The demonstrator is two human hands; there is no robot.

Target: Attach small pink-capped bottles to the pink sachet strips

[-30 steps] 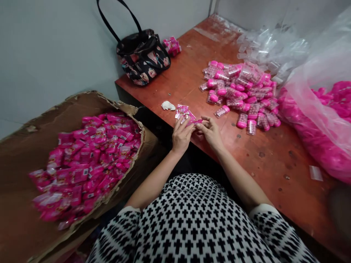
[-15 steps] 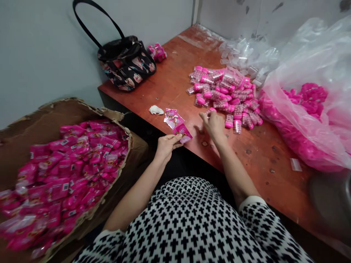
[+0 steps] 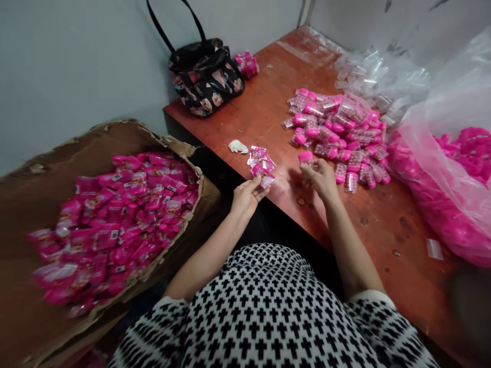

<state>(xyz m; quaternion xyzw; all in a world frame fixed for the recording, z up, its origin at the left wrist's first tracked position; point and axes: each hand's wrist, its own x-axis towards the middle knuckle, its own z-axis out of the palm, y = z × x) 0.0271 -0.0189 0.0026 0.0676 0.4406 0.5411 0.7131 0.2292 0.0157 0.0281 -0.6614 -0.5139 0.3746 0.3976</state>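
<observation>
Sachet up at the near edge of the table, and here's the left hand, thumb and fingers pinching it from the left! Just beyond lie loose sachets; whether they overlap the held one, I can't tell. Over to the right hand: fingertips brought together, pinching a bottle just beside the near-left fringe of the pile, pink cap showing past the fingers, body largely hidden by them. Sachet and bottle stand apart.

Now, the danger. That sachet looks thin and floppy (not much of it between those fingers, either), so a careless tug could crease or tear it, and a slack pinch could drop it over the table's edge, close as it is. The bottle looks smooth and rounded; too light a grip might let it roll away, and a poorly seated cap could pop off and spill the contents. Watch the pile as well: a knuckle brushing its outer bottles could send several rolling!
</observation>
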